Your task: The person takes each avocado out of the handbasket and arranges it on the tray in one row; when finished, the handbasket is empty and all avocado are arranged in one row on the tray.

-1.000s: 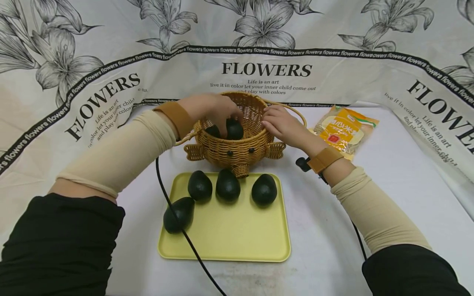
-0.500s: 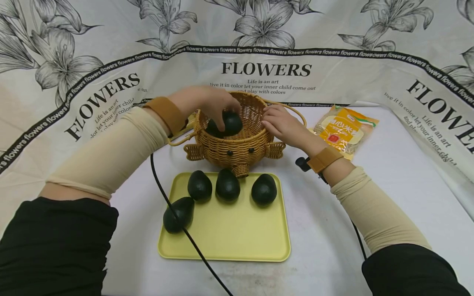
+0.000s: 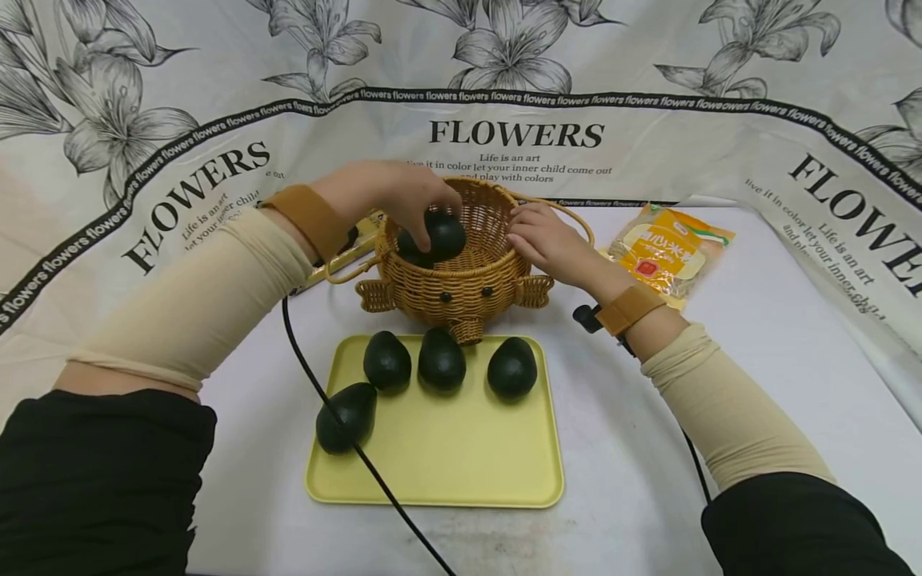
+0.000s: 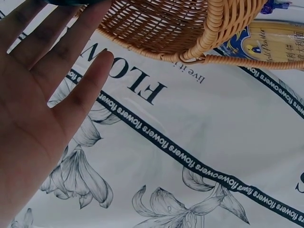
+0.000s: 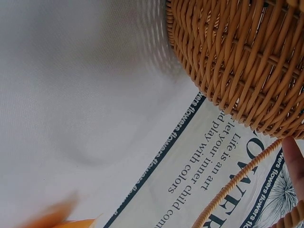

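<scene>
A wicker basket [image 3: 461, 280] with an animal face, ear-like side pieces and a snout stands behind the yellow tray. Within its opening my left hand [image 3: 403, 192] grips a dark green avocado [image 3: 445, 234], thumb on the near side and fingers over the top. Another avocado [image 3: 414, 250] shows partly beneath it. The left wrist view catches the spread fingers [image 4: 66, 52] with the held avocado [image 4: 66, 2] cut off at the top edge. My right hand [image 3: 546, 244] holds the basket's right rim; one fingertip [image 5: 293, 156] lies against the wicker in the right wrist view.
Several avocados [image 3: 442, 362] lie on the yellow tray [image 3: 461, 464] in front. An orange food packet [image 3: 666, 252] is right of the basket, a pasta packet [image 4: 270, 45] on its left. A black cable [image 3: 382, 484] crosses the tray. A floral cloth [image 3: 519, 152] hangs behind.
My left hand has drawn up and a little to the left inside the basket, with the avocado lifting in its grip. The right hand has kept its place on the rim.
</scene>
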The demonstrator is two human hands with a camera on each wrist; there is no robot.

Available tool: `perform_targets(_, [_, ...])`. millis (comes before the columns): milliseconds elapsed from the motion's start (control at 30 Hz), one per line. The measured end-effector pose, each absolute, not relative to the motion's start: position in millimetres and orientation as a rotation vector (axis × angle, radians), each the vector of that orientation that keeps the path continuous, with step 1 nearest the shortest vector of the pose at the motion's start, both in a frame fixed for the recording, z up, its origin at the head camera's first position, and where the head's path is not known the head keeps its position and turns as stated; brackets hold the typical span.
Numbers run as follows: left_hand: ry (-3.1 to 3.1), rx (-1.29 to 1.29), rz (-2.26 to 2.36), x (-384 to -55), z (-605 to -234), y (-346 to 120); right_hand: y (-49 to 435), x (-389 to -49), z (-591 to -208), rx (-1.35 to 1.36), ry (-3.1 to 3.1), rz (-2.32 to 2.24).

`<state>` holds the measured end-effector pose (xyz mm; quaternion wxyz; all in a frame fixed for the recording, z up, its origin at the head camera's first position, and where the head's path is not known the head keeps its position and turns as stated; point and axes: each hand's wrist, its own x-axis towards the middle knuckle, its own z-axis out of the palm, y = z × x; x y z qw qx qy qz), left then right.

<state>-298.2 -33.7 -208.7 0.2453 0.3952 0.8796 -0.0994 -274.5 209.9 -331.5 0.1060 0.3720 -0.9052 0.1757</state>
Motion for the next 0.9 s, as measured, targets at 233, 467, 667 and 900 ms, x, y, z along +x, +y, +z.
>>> perform_targets(233, [2.403,1.103,-0.266,-295,-203,-37,210,-275,-331,1.088,-2.680,0.504])
perform_targets(467, [2.404,1.114,-0.279,-291,-197,-37,210,-275,-331,1.086,-2.679,0.506])
perform_targets(667, [2.400,1.136,-0.312,-285,-194,-37,209,-274,-331,1.087,-2.685,0.511])
perform_targets(900, [2.398,1.165,-0.317,-279,-191,-37,209,-273,-330,1.086,-2.680,0.515])
